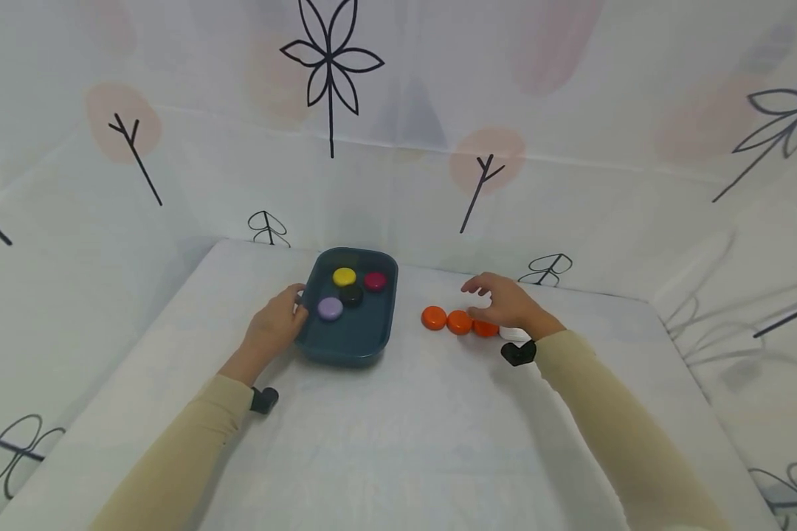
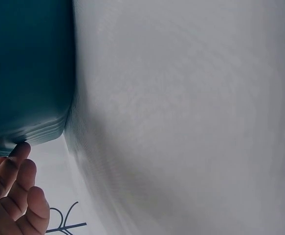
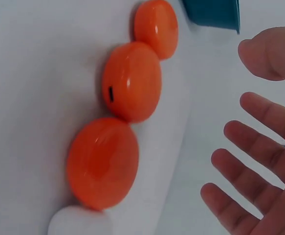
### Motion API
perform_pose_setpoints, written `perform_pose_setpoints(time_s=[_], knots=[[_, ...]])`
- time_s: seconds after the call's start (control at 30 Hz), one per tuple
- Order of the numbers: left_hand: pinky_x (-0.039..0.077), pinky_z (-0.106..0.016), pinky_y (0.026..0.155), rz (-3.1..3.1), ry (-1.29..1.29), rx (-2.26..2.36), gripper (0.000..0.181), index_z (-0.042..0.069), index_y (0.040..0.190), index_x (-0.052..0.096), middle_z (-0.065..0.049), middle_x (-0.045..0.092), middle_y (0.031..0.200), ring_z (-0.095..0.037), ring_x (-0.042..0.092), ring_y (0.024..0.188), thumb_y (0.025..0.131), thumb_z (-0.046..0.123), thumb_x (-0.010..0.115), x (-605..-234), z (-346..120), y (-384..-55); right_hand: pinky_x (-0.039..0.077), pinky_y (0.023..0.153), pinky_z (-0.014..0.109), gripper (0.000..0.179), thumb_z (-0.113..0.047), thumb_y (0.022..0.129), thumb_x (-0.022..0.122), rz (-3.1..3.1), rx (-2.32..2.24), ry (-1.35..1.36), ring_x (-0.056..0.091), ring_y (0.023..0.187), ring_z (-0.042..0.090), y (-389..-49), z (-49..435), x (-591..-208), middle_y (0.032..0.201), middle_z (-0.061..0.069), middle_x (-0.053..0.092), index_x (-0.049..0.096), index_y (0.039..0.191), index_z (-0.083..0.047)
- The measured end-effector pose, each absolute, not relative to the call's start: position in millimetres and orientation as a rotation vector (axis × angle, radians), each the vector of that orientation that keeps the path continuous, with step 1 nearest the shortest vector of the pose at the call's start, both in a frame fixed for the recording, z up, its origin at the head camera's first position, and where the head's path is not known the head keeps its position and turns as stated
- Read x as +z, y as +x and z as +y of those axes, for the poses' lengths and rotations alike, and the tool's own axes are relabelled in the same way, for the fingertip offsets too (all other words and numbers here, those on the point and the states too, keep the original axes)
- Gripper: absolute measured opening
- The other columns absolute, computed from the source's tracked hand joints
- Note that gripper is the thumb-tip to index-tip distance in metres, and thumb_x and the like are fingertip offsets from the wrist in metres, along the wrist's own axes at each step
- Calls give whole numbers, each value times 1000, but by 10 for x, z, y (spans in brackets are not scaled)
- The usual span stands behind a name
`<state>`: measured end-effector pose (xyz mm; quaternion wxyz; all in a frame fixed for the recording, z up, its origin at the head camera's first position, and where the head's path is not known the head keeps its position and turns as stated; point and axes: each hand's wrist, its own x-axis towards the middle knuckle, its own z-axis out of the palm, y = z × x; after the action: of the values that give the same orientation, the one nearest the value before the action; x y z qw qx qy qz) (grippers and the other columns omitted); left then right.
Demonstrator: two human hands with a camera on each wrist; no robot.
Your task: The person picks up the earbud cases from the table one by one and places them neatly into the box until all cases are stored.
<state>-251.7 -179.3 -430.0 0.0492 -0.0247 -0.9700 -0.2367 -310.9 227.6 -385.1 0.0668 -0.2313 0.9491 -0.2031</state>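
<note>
Head; tray (image 1: 349,341) w/ 4 discs (image 1: 351,296)

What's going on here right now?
A person's left grip touches the left side of a teal tray holding a yellow disc, a crimson disc, a black disc and a lavender disc. The right grip, holding nothing, hovers near three orange discs lined up beside a white piece on the table.

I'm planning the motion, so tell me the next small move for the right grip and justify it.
Probably ease the right grip down to pinch the leftmost orange disc: the grip is empty, its fingers spread near the orange row, and that disc ends the row, one side free. The left grip touches the tray, likely steadying it.
</note>
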Motion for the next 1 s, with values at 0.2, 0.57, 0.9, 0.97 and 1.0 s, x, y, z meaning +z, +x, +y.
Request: perform_pose_setpoints(time_s=[0.2, 0.57, 0.9, 0.97, 1.0], knots=[[45, -43, 79, -2959, -91, -698, 47, 9, 131, 34, -11, 55, 112, -24, 54, 94, 87, 24, 38, -4299, -1808, -2539, 44, 81, 39, 36, -31, 76, 59, 2848, -665, -777, 48, 103, 24, -3167, 2083, -3871, 111, -2, 53, 55, 110, -20], [45, -42, 78, -2975, -83, -708, 47, 9, 131, 33, -11, 54, 114, -23, 54, 94, 87, 24, 38, -4292, -1813, -2565, 44, 82, 39, 38, -31, 75, 61, 2801, -759, -878, 48, 103, 22, -3230, 1657, -3849, 109, -5, 52, 54, 111, -22], [45, -39, 73, -2970, -78, -727, 47, 9, 131, 33, -10, 55, 112, -21, 54, 87, 87, 24, 39, -4301, -1803, -2558, 44, 83, 34, 39, -25, 75, 63, 2788, -835, -998, 50, 97, 18, -3232, 1234, -3818, 109, -1, 55, 56, 112, -13], [45, -40, 74, -2967, -81, -734, 47, 9, 131, 33, -11, 55, 113, -21, 54, 89, 87, 23, 39, -4305, -1811, -2555, 43, 84, 35, 40, -25, 74, 63, 2774, -852, -1027, 50, 98, 20, -3221, 1154, -3816, 110, 1, 55, 56, 112, -12], [45, -40, 74, -2966, -76, -736, 47, 9, 131, 33, -11, 55, 113, -21, 54, 89, 87, 23, 39, -4305, -1813, -2553, 43, 85, 35, 41, -25, 74, 62, 2768, -856, -1037, 50, 98, 20, -3213, 1115, -3817, 110, 2, 55, 56, 112, -12]])
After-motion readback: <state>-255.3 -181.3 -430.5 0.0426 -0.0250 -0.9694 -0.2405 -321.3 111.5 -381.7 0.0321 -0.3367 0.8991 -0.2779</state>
